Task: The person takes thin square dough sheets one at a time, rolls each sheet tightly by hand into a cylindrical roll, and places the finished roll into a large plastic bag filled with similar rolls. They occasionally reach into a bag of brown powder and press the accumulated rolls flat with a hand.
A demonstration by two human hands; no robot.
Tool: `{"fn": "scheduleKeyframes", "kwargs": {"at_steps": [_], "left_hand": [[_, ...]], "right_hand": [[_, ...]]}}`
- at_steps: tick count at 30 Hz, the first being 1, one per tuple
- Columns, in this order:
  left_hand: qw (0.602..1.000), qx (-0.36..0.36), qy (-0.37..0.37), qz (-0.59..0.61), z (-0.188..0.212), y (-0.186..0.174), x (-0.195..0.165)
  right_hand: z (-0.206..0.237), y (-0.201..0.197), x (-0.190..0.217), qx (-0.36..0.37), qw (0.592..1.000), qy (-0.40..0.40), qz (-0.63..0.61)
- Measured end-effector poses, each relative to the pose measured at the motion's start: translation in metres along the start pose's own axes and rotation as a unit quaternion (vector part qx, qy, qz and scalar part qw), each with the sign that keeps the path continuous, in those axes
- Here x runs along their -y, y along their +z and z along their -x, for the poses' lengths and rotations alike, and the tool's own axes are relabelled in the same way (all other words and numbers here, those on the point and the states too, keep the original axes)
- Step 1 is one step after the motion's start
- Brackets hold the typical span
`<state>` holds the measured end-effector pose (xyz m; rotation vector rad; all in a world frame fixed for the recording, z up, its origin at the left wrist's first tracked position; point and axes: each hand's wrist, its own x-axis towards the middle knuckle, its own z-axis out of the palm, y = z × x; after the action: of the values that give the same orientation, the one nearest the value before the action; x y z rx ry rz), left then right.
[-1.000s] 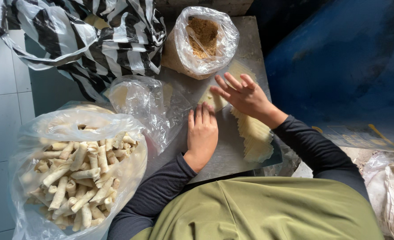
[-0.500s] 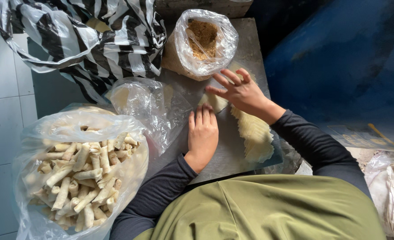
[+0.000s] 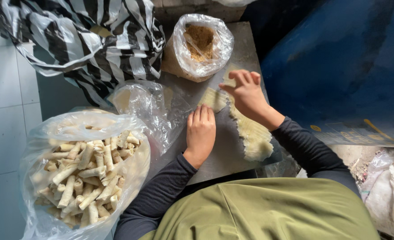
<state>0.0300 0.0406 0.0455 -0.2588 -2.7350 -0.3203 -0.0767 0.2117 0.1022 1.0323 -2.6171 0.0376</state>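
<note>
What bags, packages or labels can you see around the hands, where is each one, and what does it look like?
Clear bag of pale rolled sticks: lower left, open, bulging.
Clear bag of brown crumbly filling: top centre, open, beyond the right hand.
Crumpled clear bag: beside the left hand, holding pale sheets.
Black-and-white striped bag: upper left, crumpled.
White sack: lower right edge, partly cut off.
Blue surface's yellow marks: right, too small to tell.

You get soft, even daylight here, with no hard shadows on the table (image 3: 226,153). The clear plastic bag (image 3: 50,146) at lower left throws pale glare (its top folds wash out nearly white). The blue surface (image 3: 339,66) at right falls dim. Focus holds sharp in the middle; edges bend slightly outward.
</note>
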Motion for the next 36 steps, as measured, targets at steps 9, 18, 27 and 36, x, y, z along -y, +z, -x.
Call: {"fn": "scheduleKeyframes", "kwargs": {"at_steps": [9, 18, 27, 36], "left_hand": [[0.995, -0.002, -0.089, 0.052, -0.011, -0.004, 0.014], [0.993, -0.018, -0.065, 0.1, -0.01, 0.005, 0.017], [0.944, -0.034, -0.103, 0.313, -0.018, -0.003, 0.026], [0.92, -0.031, -0.132, 0.368, -0.022, -0.01, 0.03]], "right_hand": [[-0.104, -0.033, 0.002, -0.081, 0.962, 0.022, -0.26], [-0.164, 0.012, -0.002, 0.069, 0.992, 0.083, -0.067], [-0.149, 0.016, -0.011, -0.082, 0.995, 0.023, -0.054], [-0.121, 0.002, -0.026, -0.124, 0.938, 0.119, -0.3]]}}
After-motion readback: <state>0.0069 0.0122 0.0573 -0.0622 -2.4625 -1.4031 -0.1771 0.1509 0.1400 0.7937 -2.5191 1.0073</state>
